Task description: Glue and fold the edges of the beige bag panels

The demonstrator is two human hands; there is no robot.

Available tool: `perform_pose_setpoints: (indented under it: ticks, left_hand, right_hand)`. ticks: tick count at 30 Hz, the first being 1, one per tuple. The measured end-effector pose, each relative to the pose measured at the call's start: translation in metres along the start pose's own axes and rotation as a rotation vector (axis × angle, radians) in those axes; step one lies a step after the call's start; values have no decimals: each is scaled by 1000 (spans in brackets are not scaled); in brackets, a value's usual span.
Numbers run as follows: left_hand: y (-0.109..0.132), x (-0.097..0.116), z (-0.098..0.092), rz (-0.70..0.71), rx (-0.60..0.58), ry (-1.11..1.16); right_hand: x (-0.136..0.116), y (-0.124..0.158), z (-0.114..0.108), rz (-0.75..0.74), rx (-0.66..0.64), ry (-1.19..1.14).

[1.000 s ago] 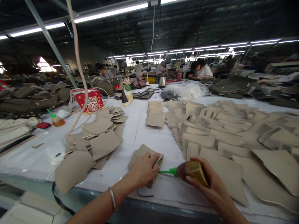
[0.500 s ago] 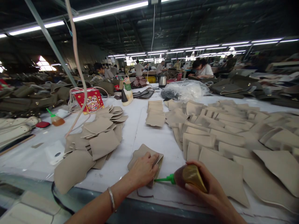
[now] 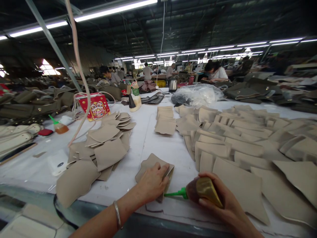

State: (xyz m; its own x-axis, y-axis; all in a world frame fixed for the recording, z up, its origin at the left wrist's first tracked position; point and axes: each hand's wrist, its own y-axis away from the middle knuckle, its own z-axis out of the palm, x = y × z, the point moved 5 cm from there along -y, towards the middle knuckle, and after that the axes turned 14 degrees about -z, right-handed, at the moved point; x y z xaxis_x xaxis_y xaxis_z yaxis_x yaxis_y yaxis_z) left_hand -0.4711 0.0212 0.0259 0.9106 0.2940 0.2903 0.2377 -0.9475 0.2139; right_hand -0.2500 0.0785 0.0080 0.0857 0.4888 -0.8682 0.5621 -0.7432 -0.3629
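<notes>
My left hand (image 3: pixel 154 180) rests on a beige leather-like piece (image 3: pixel 148 162), fingers bent and gripping its folded right edge. My right hand (image 3: pixel 223 198) is wrapped round a squeeze bottle (image 3: pixel 201 191) of brownish liquid with a green nozzle (image 3: pixel 176 192). The bottle lies tilted on its side, its nozzle tip at the lower right edge of the piece, just below my left fingers. Whether liquid comes out I cannot tell. Left of my hands lies a loose pile of similar beige pieces (image 3: pixel 111 153); rows of more beige pieces (image 3: pixel 237 145) spread to the right.
A small stack of beige pieces (image 3: pixel 165 125) lies ahead on the white tabletop (image 3: pixel 146 138). Farther left are a second green-tipped bottle (image 3: pixel 58 125), a red bag (image 3: pixel 95 107) and a hanging hose (image 3: pixel 80 66). A clear plastic bag (image 3: pixel 198 94) sits at the back. Other people work beyond.
My right hand and the bottle have shifted very slightly right and down, the nozzle tip staying at the piece's edge. My left hand has hardly moved.
</notes>
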Motion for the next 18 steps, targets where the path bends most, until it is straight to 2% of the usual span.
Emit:
perform_pose_setpoints:
  ticks: [4,10,14,18]
  left_hand:
    - [0,0,0,3,11,-12]
    - [0,0,-1,-10,-2,-19]
    - [-1,0,-1,-11,-13,-12]
    - [-3,-1,0,-15,-19,-1]
  right_hand:
    - [5,-2,-6,-21,63,66]
    - [8,0,0,0,9,-69]
    - [10,-2,-7,3,75,18]
    - [11,0,0,-30,-37,-57]
